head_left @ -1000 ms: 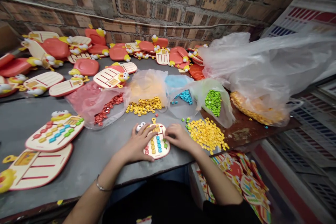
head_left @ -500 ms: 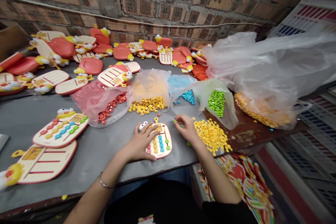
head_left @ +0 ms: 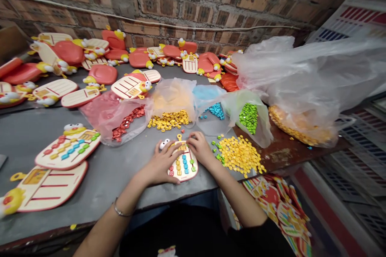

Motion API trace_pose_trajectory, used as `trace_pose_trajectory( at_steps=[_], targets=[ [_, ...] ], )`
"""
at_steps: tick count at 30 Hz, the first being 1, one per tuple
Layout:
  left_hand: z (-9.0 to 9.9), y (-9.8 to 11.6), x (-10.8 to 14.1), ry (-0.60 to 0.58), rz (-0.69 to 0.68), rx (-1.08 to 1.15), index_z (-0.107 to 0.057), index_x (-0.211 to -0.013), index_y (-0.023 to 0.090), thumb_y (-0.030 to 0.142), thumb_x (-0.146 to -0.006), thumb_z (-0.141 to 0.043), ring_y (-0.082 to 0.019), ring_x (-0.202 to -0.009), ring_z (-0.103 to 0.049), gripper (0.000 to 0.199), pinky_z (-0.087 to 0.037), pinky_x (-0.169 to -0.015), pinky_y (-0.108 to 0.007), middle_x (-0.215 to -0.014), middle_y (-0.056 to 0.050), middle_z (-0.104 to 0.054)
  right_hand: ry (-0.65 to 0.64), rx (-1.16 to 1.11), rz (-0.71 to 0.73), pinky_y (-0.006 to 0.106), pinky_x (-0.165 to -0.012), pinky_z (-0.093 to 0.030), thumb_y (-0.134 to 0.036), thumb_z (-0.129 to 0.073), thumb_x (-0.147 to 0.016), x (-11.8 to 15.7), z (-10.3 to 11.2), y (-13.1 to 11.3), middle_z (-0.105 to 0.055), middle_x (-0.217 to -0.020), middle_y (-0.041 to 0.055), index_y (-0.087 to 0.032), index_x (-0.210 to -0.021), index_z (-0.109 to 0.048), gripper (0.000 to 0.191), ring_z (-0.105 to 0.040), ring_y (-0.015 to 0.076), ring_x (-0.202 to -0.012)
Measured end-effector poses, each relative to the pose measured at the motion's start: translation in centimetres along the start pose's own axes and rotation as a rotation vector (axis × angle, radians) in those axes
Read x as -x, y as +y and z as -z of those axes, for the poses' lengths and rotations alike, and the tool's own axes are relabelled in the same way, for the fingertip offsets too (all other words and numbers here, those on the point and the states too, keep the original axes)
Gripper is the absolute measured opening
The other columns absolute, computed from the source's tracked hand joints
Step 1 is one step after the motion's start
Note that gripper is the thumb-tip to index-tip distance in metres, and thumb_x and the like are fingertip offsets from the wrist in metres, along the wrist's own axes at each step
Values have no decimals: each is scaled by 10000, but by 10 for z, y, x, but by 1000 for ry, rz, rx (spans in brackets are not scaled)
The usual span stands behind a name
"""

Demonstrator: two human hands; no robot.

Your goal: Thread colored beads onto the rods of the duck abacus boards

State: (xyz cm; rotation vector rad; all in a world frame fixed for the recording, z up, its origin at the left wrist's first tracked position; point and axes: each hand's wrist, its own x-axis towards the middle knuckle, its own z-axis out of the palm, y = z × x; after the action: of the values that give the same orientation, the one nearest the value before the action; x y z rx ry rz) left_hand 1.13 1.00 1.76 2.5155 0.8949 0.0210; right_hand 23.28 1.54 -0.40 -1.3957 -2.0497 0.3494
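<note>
My left hand (head_left: 161, 162) grips a cream toy board (head_left: 182, 175) with a red rim, its thumb along the near edge and its fingers over the upper part. Rows of red, yellow, blue and green beads sit in the board's slots, and white eyes (head_left: 165, 143) show past my fingers. My right hand (head_left: 201, 149) is pinched at the board's upper right corner, over the green row. The small green bead in its fingertips is now hidden by the fingers. Several loose green beads (head_left: 217, 148) lie just right of that hand, beside a yellow bead pile (head_left: 240, 153).
Behind the board lie open bags of red beads (head_left: 128, 123), yellow beads (head_left: 169, 119), blue beads (head_left: 216, 111) and green beads (head_left: 249, 118). A filled toy board (head_left: 68, 150) overlaps another board (head_left: 51, 188) at left. More boards line the brick wall. A large plastic bag (head_left: 307, 88) stands right.
My right hand has moved left, from beside the yellow pile onto the board's upper right corner, carrying a green bead. My left hand stays on the board.
</note>
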Motion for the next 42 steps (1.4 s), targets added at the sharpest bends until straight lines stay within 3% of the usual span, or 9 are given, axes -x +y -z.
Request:
trace_pose_trajectory(
  at_steps=[5,9,12,18,22,26,30,36,42],
  targets=[
    [1,0,0,-9,4,12,-308,-1482,306,660,-652,-738,-378,-1453,-115,999,84,-1116,-622,-1583,-95,-238,-224,-141,28,334,-857,-483,-142,-645,-852,5,28,-3,-604,-945,49,-190,-794,-656,75,-568,204,-943],
    [1,-1,1,-9,3,31,-315,-1480,304,669,-647,-741,-388,-1449,-121,1004,84,-1114,-625,-1587,-105,-224,-132,44,-123,337,-853,-475,-128,-626,-859,17,48,20,-608,-998,68,-188,-959,-666,124,-586,209,-943],
    [1,-1,1,2,2,38,-318,-1477,312,672,-643,-745,-390,-1450,-122,1003,95,-1112,-624,-1586,-100,-228,-186,196,-185,332,-812,-480,-65,-607,-835,25,47,35,-623,-949,78,-179,-925,-677,161,-598,214,-892],
    [2,0,0,-25,11,38,-314,-1483,303,665,-632,-759,-388,-1452,-110,1026,88,-1115,-626,-1588,-97,-225,11,-213,-120,321,-805,-522,-130,-561,-892,14,34,13,-601,-959,63,-188,-909,-656,112,-613,193,-910],
    [1,-2,0,-11,5,32,-288,-1496,313,663,-646,-749,-391,-1451,-109,1028,88,-1116,-627,-1591,-88,-216,-3,-397,-70,298,-761,-555,-168,-585,-886,0,23,-9,-570,-1031,69,-197,-958,-649,100,-609,192,-973],
    [0,-2,1,-1,-4,25,-277,-1501,310,673,-648,-740,-385,-1452,-107,1036,91,-1122,-616,-1592,-84,-215,-30,-175,6,368,-847,-531,-121,-586,-883,-3,7,-7,-618,-907,62,-184,-886,-655,94,-594,207,-928],
    [1,0,0,-18,6,10,-333,-1472,294,661,-638,-754,-375,-1454,-107,1004,86,-1122,-614,-1589,-92,-225,-31,59,54,479,-974,-470,-105,-609,-864,6,0,-5,-660,-1057,109,-184,-895,-685,114,-498,288,-1189],
    [2,1,0,-18,13,1,-317,-1480,287,649,-651,-751,-370,-1456,-107,1003,73,-1116,-621,-1586,-102,-232,-94,47,62,463,-1013,-438,-208,-581,-915,30,25,-15,-608,-1239,87,-208,-931,-701,121,-472,273,-1253],
    [-1,-1,1,-2,2,0,-315,-1479,297,671,-640,-750,-380,-1454,-109,1016,74,-1118,-617,-1589,-97,-224,136,418,-297,436,-853,-440,-195,-585,-889,45,50,24,-655,-1003,124,-178,-932,-703,127,-553,289,-972]
  ],
)
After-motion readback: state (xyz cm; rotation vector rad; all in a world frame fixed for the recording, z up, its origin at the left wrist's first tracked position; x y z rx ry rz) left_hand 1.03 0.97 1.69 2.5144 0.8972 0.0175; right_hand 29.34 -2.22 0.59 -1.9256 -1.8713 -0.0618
